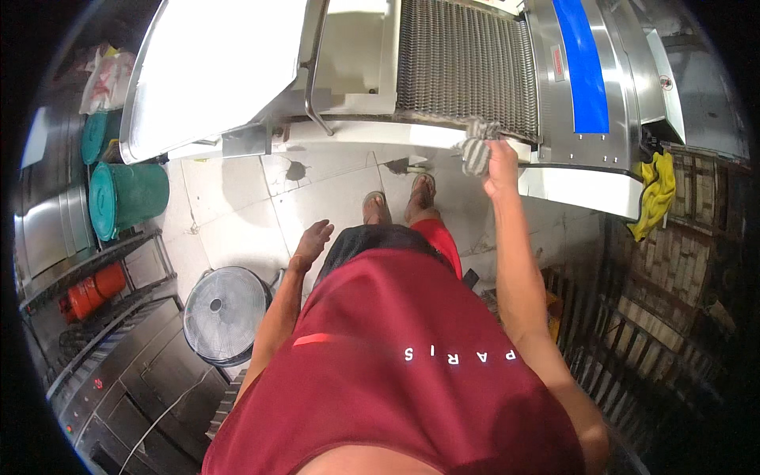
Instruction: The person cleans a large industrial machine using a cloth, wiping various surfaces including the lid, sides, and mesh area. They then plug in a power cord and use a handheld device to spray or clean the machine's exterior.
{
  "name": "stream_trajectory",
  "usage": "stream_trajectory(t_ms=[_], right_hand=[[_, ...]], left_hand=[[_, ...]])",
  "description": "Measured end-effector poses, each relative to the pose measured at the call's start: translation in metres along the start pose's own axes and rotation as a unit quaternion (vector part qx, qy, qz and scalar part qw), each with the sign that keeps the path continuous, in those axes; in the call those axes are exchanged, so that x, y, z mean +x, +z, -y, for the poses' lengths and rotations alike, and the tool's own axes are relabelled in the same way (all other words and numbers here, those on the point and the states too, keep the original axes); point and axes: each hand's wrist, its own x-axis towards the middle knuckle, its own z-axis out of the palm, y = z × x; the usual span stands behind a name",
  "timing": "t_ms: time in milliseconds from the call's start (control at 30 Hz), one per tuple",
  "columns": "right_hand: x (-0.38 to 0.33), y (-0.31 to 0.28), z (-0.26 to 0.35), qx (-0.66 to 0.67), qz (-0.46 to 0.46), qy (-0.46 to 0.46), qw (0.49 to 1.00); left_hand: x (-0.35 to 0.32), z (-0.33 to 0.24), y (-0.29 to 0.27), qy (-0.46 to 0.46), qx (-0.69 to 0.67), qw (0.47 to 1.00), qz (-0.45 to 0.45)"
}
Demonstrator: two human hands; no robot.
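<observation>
My right hand [500,170] is closed around a bunched grey-and-white striped cloth [476,155]. It holds the cloth against the front edge of a steel machine, just below the ribbed metal mesh belt [467,67]. Part of the cloth sticks up over the lower edge of the belt. At my left side my left hand [313,242] hangs free above the floor, its fingers loosely stretched and nothing in them. A white front ledge [372,134] runs along the machine between the two sides.
A large white panel [214,71] and a bent metal bar [315,71] stand left of the belt. Steel housing with a blue strip [582,67] flanks its right. A yellow cloth [655,194] hangs beyond. Green bins [131,198], a round fan [226,313] and a red cylinder [95,291] stand left.
</observation>
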Motion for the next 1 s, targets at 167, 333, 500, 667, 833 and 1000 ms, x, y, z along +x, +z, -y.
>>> stream_trajectory(t_ms=[167,333,500,667,833,1000], right_hand=[[-0.026,0.024,0.054,0.342,0.230,0.110,0.905],[-0.028,0.044,0.086,0.392,0.247,0.148,0.874],[-0.006,0.030,0.114,0.206,0.099,0.019,0.973],[0.073,0.009,0.127,-0.169,-0.023,-0.179,0.969],[0.173,0.022,0.017,-0.668,-0.150,-0.370,0.628],[0.108,0.166,-0.014,-0.573,0.092,-0.532,0.617]], left_hand=[[-0.010,-0.083,0.011,0.075,-0.018,0.995,0.064],[-0.023,-0.168,0.037,0.248,-0.018,0.962,0.114],[-0.041,-0.252,0.068,0.360,0.077,0.930,0.027],[0.018,-0.293,0.082,0.531,0.275,0.748,-0.288],[0.080,-0.284,0.075,0.395,0.361,0.757,-0.374],[0.087,-0.280,0.071,0.403,0.394,0.734,-0.377]])
